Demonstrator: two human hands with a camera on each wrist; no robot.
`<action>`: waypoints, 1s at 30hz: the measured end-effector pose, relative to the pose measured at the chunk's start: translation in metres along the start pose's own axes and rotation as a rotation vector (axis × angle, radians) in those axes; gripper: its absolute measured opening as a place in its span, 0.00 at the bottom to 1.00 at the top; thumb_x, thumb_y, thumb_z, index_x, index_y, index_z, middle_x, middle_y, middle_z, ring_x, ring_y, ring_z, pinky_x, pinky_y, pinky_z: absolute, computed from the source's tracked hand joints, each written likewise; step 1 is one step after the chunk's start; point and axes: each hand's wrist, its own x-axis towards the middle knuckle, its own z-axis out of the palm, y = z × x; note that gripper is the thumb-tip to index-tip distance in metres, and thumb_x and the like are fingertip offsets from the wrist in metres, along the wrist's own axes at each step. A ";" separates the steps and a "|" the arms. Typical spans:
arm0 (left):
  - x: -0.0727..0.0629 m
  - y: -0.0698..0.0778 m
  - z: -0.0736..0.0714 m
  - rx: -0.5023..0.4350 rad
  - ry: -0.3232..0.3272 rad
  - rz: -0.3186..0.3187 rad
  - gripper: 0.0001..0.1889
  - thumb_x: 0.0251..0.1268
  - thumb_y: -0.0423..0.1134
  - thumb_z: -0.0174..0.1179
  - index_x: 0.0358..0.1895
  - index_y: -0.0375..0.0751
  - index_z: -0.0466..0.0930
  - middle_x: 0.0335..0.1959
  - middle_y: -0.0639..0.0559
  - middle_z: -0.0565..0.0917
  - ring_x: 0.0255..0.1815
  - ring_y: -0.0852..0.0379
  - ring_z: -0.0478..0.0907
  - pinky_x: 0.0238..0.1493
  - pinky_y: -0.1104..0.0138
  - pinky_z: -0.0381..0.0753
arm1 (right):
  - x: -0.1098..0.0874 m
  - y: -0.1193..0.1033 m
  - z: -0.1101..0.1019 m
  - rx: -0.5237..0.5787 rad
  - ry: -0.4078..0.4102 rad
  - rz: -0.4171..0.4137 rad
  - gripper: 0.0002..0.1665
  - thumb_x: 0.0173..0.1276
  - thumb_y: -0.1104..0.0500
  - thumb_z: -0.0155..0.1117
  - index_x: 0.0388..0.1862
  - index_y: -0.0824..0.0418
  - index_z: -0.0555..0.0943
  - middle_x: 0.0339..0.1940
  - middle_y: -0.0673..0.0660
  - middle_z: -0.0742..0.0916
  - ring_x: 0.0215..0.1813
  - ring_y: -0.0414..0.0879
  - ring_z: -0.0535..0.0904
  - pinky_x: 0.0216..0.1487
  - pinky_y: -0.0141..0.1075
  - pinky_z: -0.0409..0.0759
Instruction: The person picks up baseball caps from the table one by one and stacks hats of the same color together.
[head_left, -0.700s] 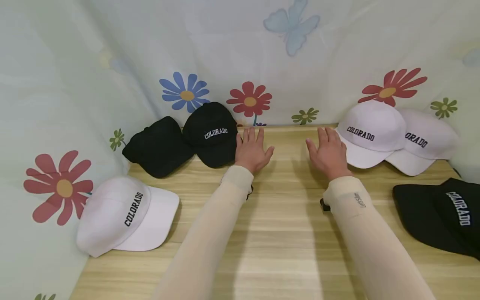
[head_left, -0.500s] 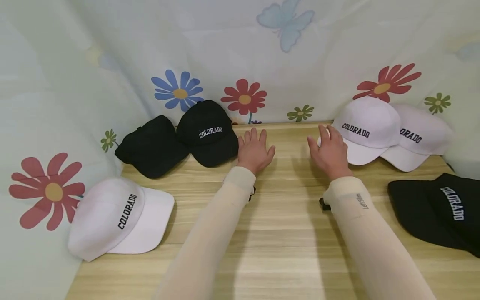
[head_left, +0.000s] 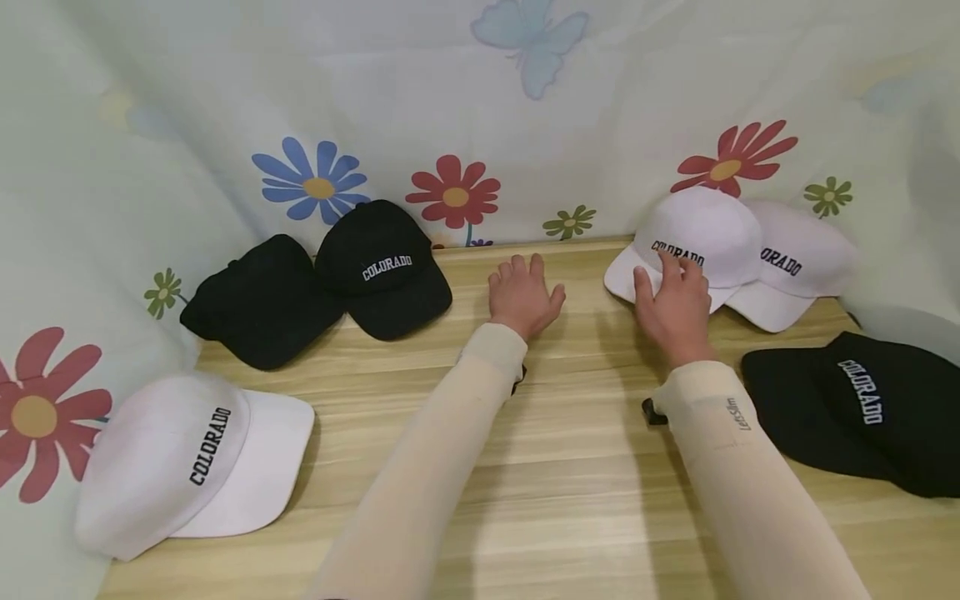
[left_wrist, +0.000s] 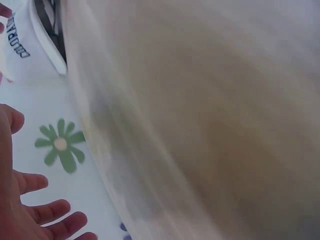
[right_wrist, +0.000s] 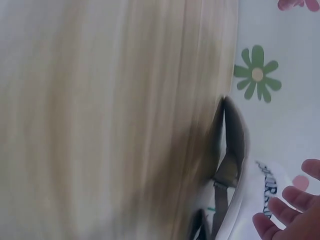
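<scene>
My left hand (head_left: 524,297) is over the table's far middle, its fingers spread and holding nothing. Left of it, apart from the hand, sits a black cap (head_left: 393,279) lettered COLORADO. In the left wrist view the left hand's fingers (left_wrist: 50,212) show at the lower left edge. My right hand (head_left: 677,312) is in front of a white COLORADO cap (head_left: 697,225), covering part of its brim; whether it touches the cap I cannot tell. The right wrist view shows the right hand's fingers (right_wrist: 285,210) loosely spread near that cap's lettering.
A second white cap (head_left: 806,258) sits partly behind the first. Another black cap (head_left: 262,300) adjoins the left one. One white cap (head_left: 187,467) lies at the near left, and a black cap (head_left: 877,417) at the right. A flowered curtain (head_left: 420,100) hangs behind the wooden table (head_left: 555,467).
The head view has turned to the right, so the caps appear farther left. My right hand has moved rightward over the white cap's brim, and my left hand has moved away from the black cap.
</scene>
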 end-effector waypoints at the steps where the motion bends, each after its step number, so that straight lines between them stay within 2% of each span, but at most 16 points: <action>1: 0.001 0.002 -0.001 0.005 -0.008 0.002 0.35 0.70 0.64 0.37 0.73 0.48 0.58 0.62 0.45 0.69 0.59 0.47 0.67 0.57 0.55 0.69 | 0.000 0.000 0.000 0.006 0.001 0.007 0.37 0.76 0.39 0.39 0.73 0.61 0.61 0.69 0.73 0.64 0.66 0.73 0.61 0.63 0.64 0.59; 7: 0.012 0.015 -0.006 0.033 -0.051 0.027 0.36 0.70 0.65 0.38 0.74 0.48 0.57 0.64 0.46 0.69 0.62 0.48 0.67 0.59 0.55 0.69 | 0.000 0.007 -0.004 0.031 0.026 0.073 0.38 0.75 0.38 0.40 0.73 0.62 0.62 0.68 0.73 0.64 0.66 0.71 0.61 0.65 0.63 0.58; 10: 0.017 0.027 -0.007 0.037 -0.095 0.044 0.36 0.71 0.65 0.37 0.75 0.48 0.55 0.66 0.46 0.68 0.65 0.48 0.67 0.61 0.56 0.68 | -0.001 0.015 -0.009 0.019 0.042 0.131 0.39 0.75 0.37 0.39 0.73 0.63 0.61 0.67 0.74 0.64 0.66 0.70 0.60 0.65 0.62 0.58; 16: 0.027 0.055 -0.001 0.047 -0.199 0.115 0.38 0.69 0.69 0.36 0.75 0.51 0.55 0.69 0.49 0.66 0.67 0.50 0.66 0.63 0.58 0.68 | -0.005 0.028 -0.017 -0.026 0.007 0.253 0.41 0.74 0.37 0.39 0.73 0.65 0.59 0.68 0.74 0.62 0.66 0.71 0.58 0.65 0.61 0.57; 22: 0.042 0.080 0.006 -0.059 -0.254 0.101 0.40 0.67 0.72 0.34 0.72 0.50 0.62 0.67 0.51 0.68 0.67 0.53 0.65 0.62 0.60 0.69 | -0.003 0.033 -0.017 -0.021 0.004 0.327 0.43 0.73 0.37 0.40 0.74 0.67 0.58 0.67 0.76 0.61 0.65 0.72 0.59 0.65 0.60 0.58; 30: 0.063 0.103 0.025 -0.237 -0.261 0.079 0.39 0.66 0.72 0.37 0.70 0.50 0.65 0.64 0.54 0.74 0.63 0.55 0.68 0.59 0.60 0.70 | 0.001 0.040 -0.023 -0.005 -0.126 0.467 0.49 0.72 0.34 0.37 0.77 0.67 0.47 0.67 0.82 0.59 0.64 0.76 0.63 0.66 0.62 0.61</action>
